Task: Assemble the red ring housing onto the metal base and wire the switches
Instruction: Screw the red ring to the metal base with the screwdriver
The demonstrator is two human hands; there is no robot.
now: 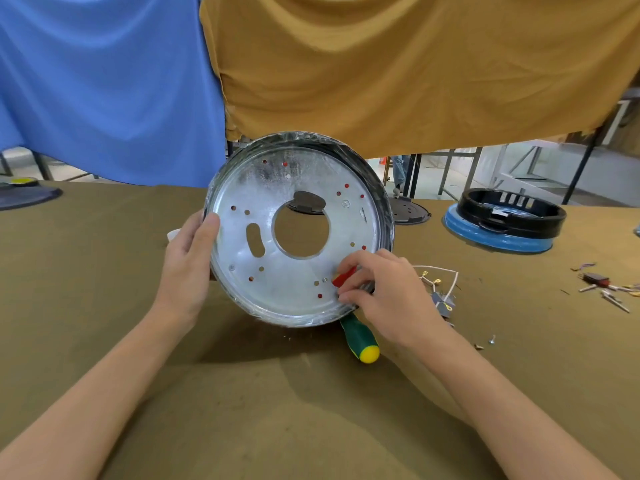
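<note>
1. My right hand (377, 289) curls over the lower right rim of the metal base (298, 230), its fingers pinching a small red piece (343, 276) against the plate; I cannot tell what the piece is.
2. My left hand (188, 258) grips the base's left rim, thumb on the face, holding the disc tilted up toward me above the table (104, 271).
3. Red shows through several small holes (the red ring housing, I judge, sits behind the plate).
4. A green-and-yellow screwdriver (360, 339) lies under the base's lower edge; loose wires with terminals (438, 282) lie just right of my hand.
5. To do this well, I would keep the left grip firm and line up holes before fastening.
6. No legible writing or brand.
</note>
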